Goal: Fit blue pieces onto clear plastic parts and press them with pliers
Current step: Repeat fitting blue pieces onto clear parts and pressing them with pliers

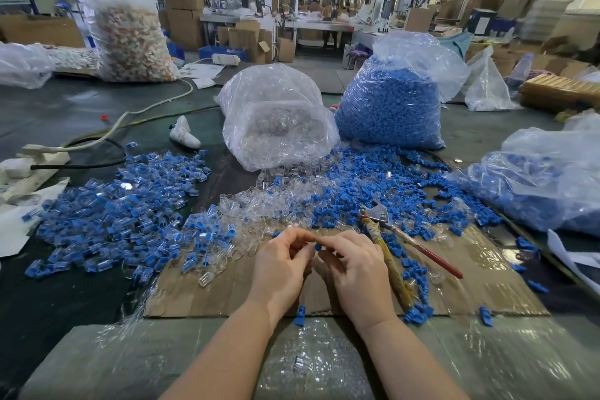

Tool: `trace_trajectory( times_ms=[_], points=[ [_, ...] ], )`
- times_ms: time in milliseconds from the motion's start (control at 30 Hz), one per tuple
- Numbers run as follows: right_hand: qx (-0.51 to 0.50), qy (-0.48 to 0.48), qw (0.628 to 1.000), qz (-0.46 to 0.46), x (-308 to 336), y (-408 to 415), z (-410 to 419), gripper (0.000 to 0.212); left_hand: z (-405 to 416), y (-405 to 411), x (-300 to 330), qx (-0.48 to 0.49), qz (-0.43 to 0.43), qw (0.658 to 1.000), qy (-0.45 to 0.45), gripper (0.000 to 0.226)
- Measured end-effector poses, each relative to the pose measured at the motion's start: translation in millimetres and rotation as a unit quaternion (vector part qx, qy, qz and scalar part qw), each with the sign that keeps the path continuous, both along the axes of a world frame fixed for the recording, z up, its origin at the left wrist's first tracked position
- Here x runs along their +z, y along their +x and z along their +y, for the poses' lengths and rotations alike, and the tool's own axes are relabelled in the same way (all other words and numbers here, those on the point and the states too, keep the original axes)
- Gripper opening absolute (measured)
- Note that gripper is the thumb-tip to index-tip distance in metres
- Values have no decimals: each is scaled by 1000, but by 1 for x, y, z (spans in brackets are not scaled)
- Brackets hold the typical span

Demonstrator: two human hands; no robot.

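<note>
My left hand and my right hand meet over a cardboard sheet, fingertips together. Between them a small blue piece shows, pinched by my right fingers. My left fingers curl round something I cannot make out, likely a clear part. The pliers, with a wrapped yellow handle and a red one, lie on the cardboard just right of my right hand. Loose clear parts are heaped beyond my hands, loose blue pieces to the right of them.
A heap of fitted blue-and-clear parts spreads on the left. Behind stand a bag of clear parts and a bag of blue pieces; another blue bag lies at the right. A power strip and cables sit far left.
</note>
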State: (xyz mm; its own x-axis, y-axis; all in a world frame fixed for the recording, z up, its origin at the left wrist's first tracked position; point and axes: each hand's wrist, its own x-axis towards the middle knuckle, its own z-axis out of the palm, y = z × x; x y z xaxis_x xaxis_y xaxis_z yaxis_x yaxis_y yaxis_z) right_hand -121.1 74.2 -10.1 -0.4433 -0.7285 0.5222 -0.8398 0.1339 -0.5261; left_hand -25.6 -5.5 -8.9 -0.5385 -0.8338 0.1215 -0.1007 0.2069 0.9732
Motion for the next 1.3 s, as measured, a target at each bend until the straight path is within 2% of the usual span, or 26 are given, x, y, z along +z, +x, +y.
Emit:
trace_trajectory(
  times_ms=[133, 533, 633, 700, 800, 900, 967, 1033, 1167, 1300],
  points=[
    [2, -6, 1000, 6, 0, 1, 0, 24, 1, 0, 1, -1, 2, 1000, 8, 16],
    [10, -3, 1000, 9, 1, 1, 0, 16, 0, 2, 3, 7, -7, 1000, -18, 13],
    [-11, 12, 999, 31, 2, 0, 1, 20, -1, 1, 2, 15, -20, 999, -29, 11],
    [-52, 17, 997, 45, 4, -3, 2, 26, -1, 0, 3, 18, -11, 1000, -6, 10],
    [-169, 93, 980, 49, 12, -13, 6, 39, -1, 0, 3, 16, 3, 999, 30, 12],
    [-287, 257, 920, 68, 20, -31, 14, 56, -2, 0, 2, 13, 5, 999, 34, 12],
    [-308, 348, 885, 38, 23, -41, 18, 71, -3, 0, 3, 14, 2, 999, 33, 11],
    [-299, 389, 871, 0, 24, -47, 19, 79, -3, -1, 4, 15, 4, 999, 39, 11],
    [-293, 397, 870, 15, 25, -45, 17, 72, -4, -2, 7, 14, 10, 998, 57, 12],
    [-291, 363, 882, 71, 32, -39, 17, 44, -6, 0, 11, 12, 27, 994, 102, 10]
  ],
)
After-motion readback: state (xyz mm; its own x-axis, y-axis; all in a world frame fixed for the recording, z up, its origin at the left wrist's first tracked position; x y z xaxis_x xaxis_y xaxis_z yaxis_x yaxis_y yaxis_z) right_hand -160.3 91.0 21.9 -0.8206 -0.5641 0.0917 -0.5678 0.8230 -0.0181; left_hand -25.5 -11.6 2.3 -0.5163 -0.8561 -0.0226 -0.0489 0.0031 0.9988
